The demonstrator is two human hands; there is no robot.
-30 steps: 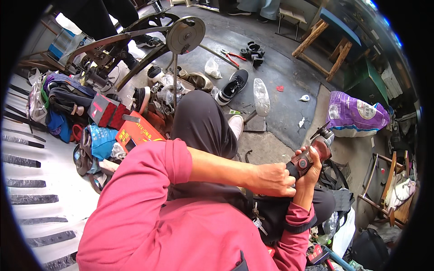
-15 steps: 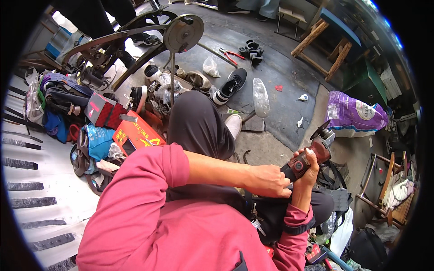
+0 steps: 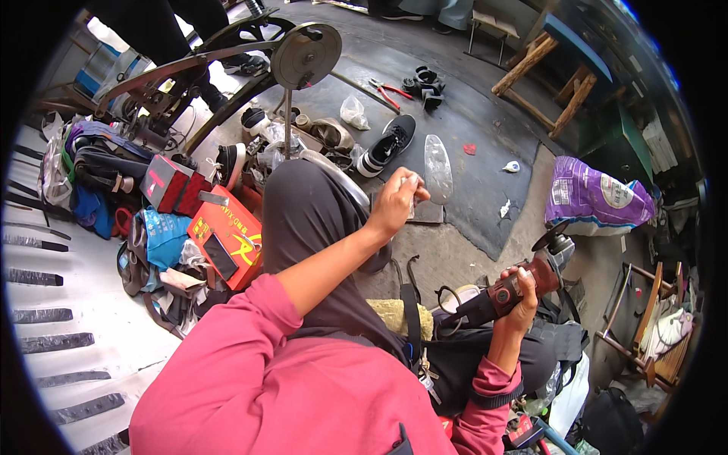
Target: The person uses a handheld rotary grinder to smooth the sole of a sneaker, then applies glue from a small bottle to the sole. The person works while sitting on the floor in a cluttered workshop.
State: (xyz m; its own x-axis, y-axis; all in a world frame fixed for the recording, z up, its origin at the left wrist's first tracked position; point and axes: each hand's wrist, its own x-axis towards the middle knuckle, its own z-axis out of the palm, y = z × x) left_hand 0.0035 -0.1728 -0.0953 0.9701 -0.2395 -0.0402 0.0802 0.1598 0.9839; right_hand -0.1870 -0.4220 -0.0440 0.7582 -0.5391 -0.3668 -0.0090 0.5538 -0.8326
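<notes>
My right hand [image 3: 520, 294] is wrapped round the body of a dark red angle grinder [image 3: 506, 291]. The grinder's disc end points up and away to the right, and its dark rear end lies over my lap. Above the space beside my raised knee, my left hand [image 3: 397, 202] has its fingers curled. What it holds, if anything, is hidden. Just beyond it stands a metal shoe last [image 3: 437, 168] with a pale, flat, sole-shaped top; my hand covers part of its post. A black sneaker with a white sole [image 3: 385, 145] lies on the mat behind my left hand.
Red-handled pincers [image 3: 388, 94] and a clear plastic bag [image 3: 354, 114] lie on the dark mat [image 3: 485, 182]. A hand-cranked machine [image 3: 306, 57] stands far left. An orange box [image 3: 230, 236] and piled bags are left. A purple sack [image 3: 599, 193] and wooden stool [image 3: 547, 72] are right.
My left hand has left the grinder's rear end and moved up and left toward the shoe last. The grinder, still in my right hand, has shifted slightly right and down.
</notes>
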